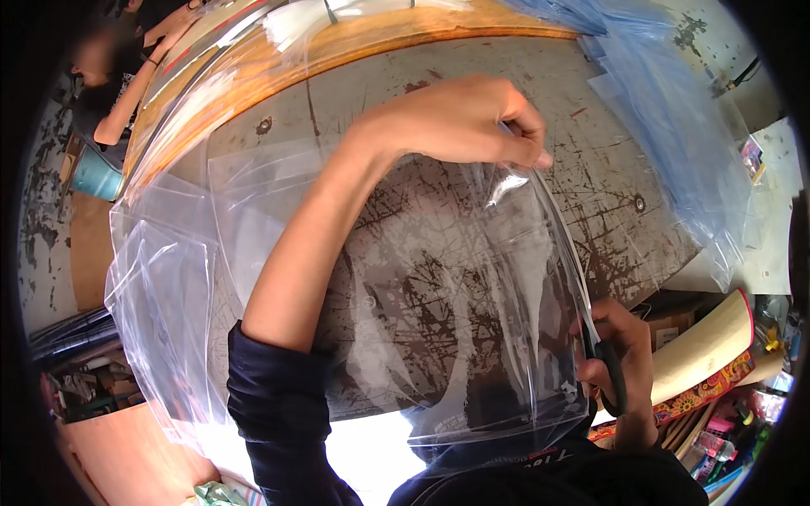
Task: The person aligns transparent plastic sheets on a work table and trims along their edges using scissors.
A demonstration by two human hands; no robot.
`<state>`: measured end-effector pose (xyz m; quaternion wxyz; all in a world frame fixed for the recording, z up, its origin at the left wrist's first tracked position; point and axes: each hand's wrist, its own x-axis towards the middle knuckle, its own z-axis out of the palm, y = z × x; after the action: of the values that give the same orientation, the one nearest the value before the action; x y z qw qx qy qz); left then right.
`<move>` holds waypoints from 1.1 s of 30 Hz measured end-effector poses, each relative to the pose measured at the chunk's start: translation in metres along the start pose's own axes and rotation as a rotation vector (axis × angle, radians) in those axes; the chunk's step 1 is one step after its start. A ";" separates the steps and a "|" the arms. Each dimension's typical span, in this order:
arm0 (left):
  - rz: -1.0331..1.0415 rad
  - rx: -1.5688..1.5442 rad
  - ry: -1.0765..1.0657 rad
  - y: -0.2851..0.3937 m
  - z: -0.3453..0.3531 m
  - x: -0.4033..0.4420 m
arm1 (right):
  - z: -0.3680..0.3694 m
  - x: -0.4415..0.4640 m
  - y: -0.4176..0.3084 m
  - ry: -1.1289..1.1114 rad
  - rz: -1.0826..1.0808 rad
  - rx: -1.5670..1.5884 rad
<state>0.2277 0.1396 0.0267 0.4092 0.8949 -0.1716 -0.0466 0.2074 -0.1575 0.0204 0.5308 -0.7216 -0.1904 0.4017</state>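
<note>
A clear plastic sheet [506,287] hangs from my left hand [472,122], whose fingers are closed on its upper right corner. Lower right, my right hand [620,354] is closed round the black handles of a pair of scissors [609,371]. The scissors' blades point up along the sheet's right edge, below my left hand. Through the sheet shows the scratched grey tabletop [422,278]. More clear plastic pieces [164,287] lie at the left, under and beyond my left forearm.
Blue-tinted plastic [675,126] is heaped at the right edge. A wooden-edged table [371,55] borders the back. Another person [110,84] is at the upper left, near a blue bucket [95,175]. Rolled material [700,354] and clutter lie lower right.
</note>
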 end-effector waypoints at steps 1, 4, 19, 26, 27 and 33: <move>-0.001 -0.001 0.000 -0.001 0.001 0.000 | 0.001 0.000 0.000 -0.001 0.001 0.000; -0.015 -0.042 0.018 -0.001 0.004 0.001 | 0.002 0.000 -0.001 0.004 0.004 0.021; -0.057 -0.097 0.057 -0.005 0.008 0.002 | 0.008 -0.002 -0.005 0.032 0.022 0.024; -0.040 -0.094 0.072 -0.007 0.009 0.003 | 0.008 -0.003 -0.002 0.057 -0.009 -0.036; -0.035 -0.080 0.079 -0.007 0.009 0.003 | 0.007 -0.003 -0.003 0.049 0.036 -0.050; -0.017 -0.088 0.082 -0.007 0.008 0.002 | 0.005 -0.003 0.001 0.044 0.001 0.067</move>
<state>0.2297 0.1370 0.0167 0.4545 0.8786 -0.1451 -0.0210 0.2019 -0.1571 0.0198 0.5585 -0.7122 -0.1647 0.3921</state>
